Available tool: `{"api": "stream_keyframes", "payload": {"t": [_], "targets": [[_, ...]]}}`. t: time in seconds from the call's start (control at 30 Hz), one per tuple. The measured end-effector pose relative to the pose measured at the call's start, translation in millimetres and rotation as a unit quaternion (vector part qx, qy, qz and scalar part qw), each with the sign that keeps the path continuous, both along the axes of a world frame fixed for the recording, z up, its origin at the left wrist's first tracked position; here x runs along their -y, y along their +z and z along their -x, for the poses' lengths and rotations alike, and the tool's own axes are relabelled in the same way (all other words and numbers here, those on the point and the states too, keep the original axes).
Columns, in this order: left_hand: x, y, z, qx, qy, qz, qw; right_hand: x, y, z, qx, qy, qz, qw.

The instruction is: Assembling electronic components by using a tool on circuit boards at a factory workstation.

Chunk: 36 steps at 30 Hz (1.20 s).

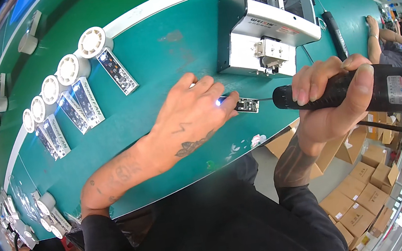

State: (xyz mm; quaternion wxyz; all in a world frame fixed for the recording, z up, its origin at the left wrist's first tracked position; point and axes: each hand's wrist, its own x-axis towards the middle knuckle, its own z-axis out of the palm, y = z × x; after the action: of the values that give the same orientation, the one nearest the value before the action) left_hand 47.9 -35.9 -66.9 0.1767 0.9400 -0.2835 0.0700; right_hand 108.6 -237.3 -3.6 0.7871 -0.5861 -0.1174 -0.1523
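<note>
My left hand (198,105) is closed over a small handheld fan lying on the green table. Only its narrow handle with an exposed circuit board (247,105) sticks out past my fingers, and a small light glows beside them; the rest is hidden under my palm. In my right hand (328,100) is a black electric screwdriver (386,90), held sideways with my fingers wrapped round its body. Its thin bit (265,99) points left and reaches the outer end of the board. Whether the tip sits in a screw is too small to tell.
Several white handheld fans (70,69) with bare boards lie in a row at the left. A metal box-shaped machine (269,23) stands at the back, with another black screwdriver (335,34) beside it. A co-worker's arm (374,39) rests at the far right. Cardboard boxes (356,206) sit below the table.
</note>
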Motion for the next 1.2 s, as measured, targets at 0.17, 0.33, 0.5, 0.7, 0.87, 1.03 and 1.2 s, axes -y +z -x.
{"api": "stream_keyframes", "payload": {"t": [0.17,0.33,0.5,0.7,0.87,1.03,1.2], "targets": [[1,2,1,0.002,0.001,-0.018,1.000,3,-6,1,0.019,0.015,-0.016,1.000],[1,4,2,0.023,-0.007,-0.040,0.999,21,4,5,0.057,0.107,-0.059,0.991],[16,-2,-8,0.018,-0.023,-0.009,1.000,10,44,-8,0.128,0.088,-0.015,0.988],[12,5,-5,-0.011,-0.018,0.031,0.999,-40,46,-41,0.086,-0.106,0.164,0.977],[-21,50,-2,-0.036,0.013,0.001,0.999,-36,45,-30,0.034,-0.031,0.105,0.993],[-33,53,2,-0.062,0.030,-0.021,0.997,-43,28,-3,-0.047,0.146,-0.077,0.985],[-34,45,4,-0.075,0.011,-0.018,0.997,-58,25,-6,-0.014,0.057,0.068,0.996]]}}
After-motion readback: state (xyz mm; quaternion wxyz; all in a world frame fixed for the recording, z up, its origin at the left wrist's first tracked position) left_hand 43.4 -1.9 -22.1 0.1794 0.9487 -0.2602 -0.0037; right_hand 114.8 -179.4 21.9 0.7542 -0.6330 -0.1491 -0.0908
